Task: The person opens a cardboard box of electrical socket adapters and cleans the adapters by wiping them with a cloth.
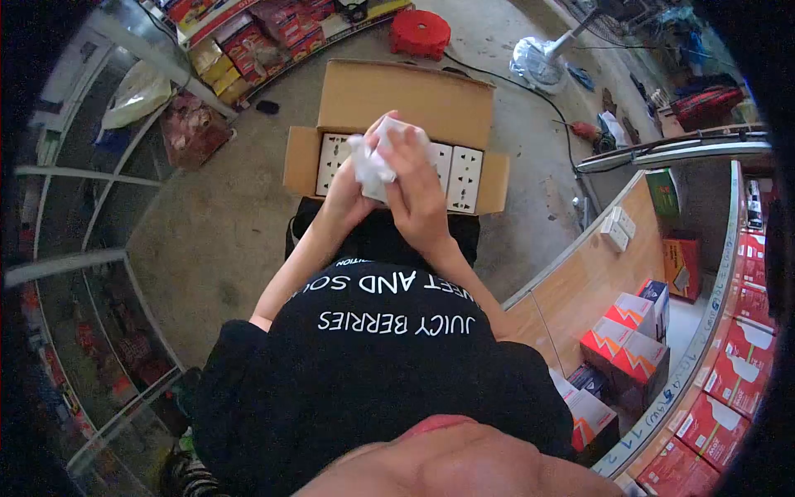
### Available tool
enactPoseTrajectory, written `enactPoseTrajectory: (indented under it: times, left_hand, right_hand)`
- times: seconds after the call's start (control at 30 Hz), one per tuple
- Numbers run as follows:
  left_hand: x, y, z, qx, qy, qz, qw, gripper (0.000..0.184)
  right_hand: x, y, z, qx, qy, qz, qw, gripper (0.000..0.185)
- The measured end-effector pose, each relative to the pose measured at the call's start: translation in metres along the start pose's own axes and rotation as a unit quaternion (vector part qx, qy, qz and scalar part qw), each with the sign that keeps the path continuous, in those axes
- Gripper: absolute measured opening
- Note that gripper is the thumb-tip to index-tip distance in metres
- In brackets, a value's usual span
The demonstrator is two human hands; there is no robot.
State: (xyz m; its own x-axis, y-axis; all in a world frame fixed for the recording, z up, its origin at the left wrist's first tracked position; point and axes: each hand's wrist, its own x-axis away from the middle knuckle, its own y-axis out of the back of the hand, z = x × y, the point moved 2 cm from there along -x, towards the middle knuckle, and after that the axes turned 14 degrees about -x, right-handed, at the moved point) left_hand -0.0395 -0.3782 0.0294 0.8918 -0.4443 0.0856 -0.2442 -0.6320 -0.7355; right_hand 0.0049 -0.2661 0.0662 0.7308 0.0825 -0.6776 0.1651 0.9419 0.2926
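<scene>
A crumpled white cloth or tissue (pixel 374 166) is bunched between my two hands, above an open cardboard box (pixel 404 98). My left hand (pixel 348 197) closes round its lower left side. From the right, my right hand (pixel 421 199) presses on it with bent fingers. Whether a harder white piece sits inside the wad is hidden. White multi-socket power strips (pixel 466 178) stand side by side in the box, partly covered by my hands.
A red round cable reel (pixel 420 35) lies on the floor beyond the box, its black cable running right. Glass cabinets (pixel 83 257) line the left. At right, a wooden counter panel (pixel 571 290) borders shelves with red and white cartons (pixel 628 348). A fan base (pixel 538 65) stands behind.
</scene>
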Motion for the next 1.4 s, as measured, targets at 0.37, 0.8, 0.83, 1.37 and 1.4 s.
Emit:
enactPoseTrajectory:
  times: [0.37,0.8,0.83,1.37,1.4]
  left_hand:
    - [-0.005,0.005,0.008,-0.070,0.031,-0.017,0.997,0.044]
    - [-0.008,-0.005,-0.004,-0.061,-0.019,0.015,0.998,0.043]
    - [-0.006,-0.007,-0.005,-0.071,0.002,0.019,0.997,0.043]
    - [-0.007,0.001,0.004,0.012,-0.001,-0.020,1.000,0.042]
    - [-0.006,0.002,0.004,-0.019,0.034,-0.070,0.997,0.042]
  right_hand:
    - [-0.019,0.001,-0.018,-0.018,-0.034,-0.045,0.998,0.042]
    - [0.001,0.017,-0.022,0.088,-0.027,0.027,0.995,0.038]
    - [-0.008,0.021,-0.025,0.087,-0.041,-0.008,0.995,0.038]
    - [-0.009,-0.005,-0.023,0.076,-0.058,0.058,0.994,0.058]
    - [-0.014,-0.004,-0.026,0.071,-0.059,0.047,0.995,0.056]
